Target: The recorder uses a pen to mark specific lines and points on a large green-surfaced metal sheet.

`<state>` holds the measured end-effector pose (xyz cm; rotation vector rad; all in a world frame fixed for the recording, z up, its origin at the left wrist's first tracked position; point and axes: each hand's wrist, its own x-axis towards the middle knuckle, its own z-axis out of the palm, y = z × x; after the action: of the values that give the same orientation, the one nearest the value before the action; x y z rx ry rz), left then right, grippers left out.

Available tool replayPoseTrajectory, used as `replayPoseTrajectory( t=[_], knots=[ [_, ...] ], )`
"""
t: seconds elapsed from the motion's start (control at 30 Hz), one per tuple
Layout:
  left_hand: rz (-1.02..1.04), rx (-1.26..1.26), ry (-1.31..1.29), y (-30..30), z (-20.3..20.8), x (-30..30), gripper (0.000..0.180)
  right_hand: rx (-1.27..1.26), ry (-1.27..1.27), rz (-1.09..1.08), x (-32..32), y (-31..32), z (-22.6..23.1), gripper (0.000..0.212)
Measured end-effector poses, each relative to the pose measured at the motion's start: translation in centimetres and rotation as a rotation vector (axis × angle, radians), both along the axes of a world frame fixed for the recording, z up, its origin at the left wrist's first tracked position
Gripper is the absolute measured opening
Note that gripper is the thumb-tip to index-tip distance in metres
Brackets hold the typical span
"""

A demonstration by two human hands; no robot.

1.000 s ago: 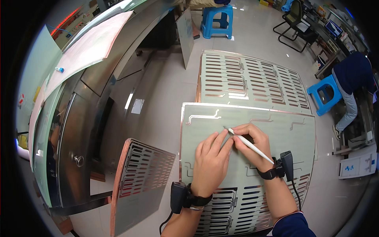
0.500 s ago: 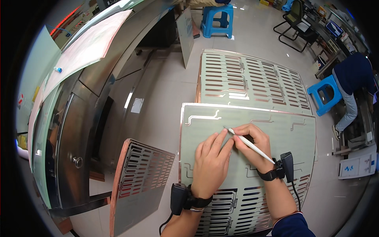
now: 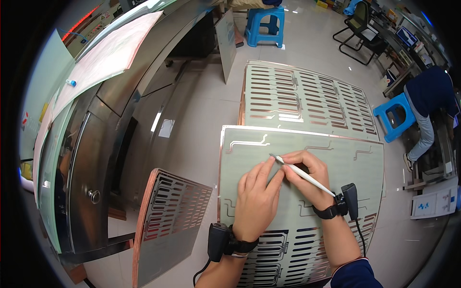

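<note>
In my right hand (image 3: pixel 309 175) is a slim white craft knife (image 3: pixel 309 179), pinched between thumb and fingers like a pen. Its grey pointed tip meets a large pale-green circuit board panel (image 3: pixel 345 173) with copper traces and a copper edge. My left hand (image 3: pixel 255 194) lies on that panel with its fingers stretched out. The left forefinger ends right beside the knife's tip, and the left thumb lies close to the right fingertips. Above the hands, an angular copper trace (image 3: pixel 247 143) shows on the panel.
Behind stands another stack of patterned boards (image 3: pixel 312 98). More boards (image 3: pixel 175 206) lean at the left, beside a metal cabinet (image 3: pixel 91 158). Blue stools (image 3: pixel 396 115) stand on the floor. A person in dark clothing (image 3: pixel 430 91) bends over at the right.
The knife's tip has shifted slightly to the left, and its grey blade shows more plainly. My left hand has stayed nearly in place.
</note>
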<state>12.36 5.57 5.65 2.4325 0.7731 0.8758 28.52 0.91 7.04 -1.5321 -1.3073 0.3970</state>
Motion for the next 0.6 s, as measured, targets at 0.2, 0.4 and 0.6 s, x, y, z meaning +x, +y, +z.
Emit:
replayPoseTrajectory(
  t=[0.2,0.4,0.6],
  knots=[
    [0.021,-0.006,0.005,0.0,0.12,0.05,0.036,-0.009,0.024,0.005,-0.08,0.39,-0.15,0.013],
    [0.023,-0.008,0.011,-0.04,0.07,0.04,0.037,-0.039,0.041,-0.005,-0.04,0.54,-0.17,0.013],
    [0.024,-0.007,0.012,-0.06,0.09,0.01,0.038,-0.035,0.08,-0.033,-0.45,0.74,-0.29,0.012]
  ],
)
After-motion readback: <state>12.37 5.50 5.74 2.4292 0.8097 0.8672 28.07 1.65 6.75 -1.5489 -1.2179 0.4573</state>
